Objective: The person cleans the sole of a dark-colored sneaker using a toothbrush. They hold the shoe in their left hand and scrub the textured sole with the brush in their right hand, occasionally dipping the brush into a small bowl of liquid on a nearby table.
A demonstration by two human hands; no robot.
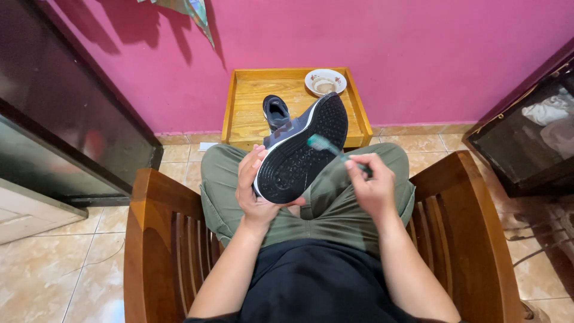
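Your left hand point(254, 191) is closed around the heel end of a dark sneaker point(302, 149), fingers wrapped over the near edge, thumb side under it. The shoe is tilted sole-up toward you, black treaded outsole facing the camera, white midsole edge along the left, grey upper behind. It sits in the air over your lap, above the olive-green trousers point(335, 203).

Your right hand point(372, 185) is curled shut on the handle of a toothbrush point(330, 148). The teal head points up-left and lies against the outsole, near the shoe's right edge at mid-sole. The handle is motion-blurred, so I cannot tell the exact finger placement on it.

You sit in a wooden armchair point(155, 239), slatted arms on both sides of your legs.

Ahead, against the pink wall point(388, 54), there is a low wooden tray table point(245, 101). On it:
- second sneaker point(276, 112), dark grey, upright, opening facing you, just behind the held shoe
- small white saucer point(325, 81) with a floral rim at the far right corner, contents brownish, cannot tell what

The held shoe overlaps the table's front edge in view.

Dark glass-fronted cabinets stand left point(66, 119) and right point(529, 131). The floor point(48, 269) is beige tile.
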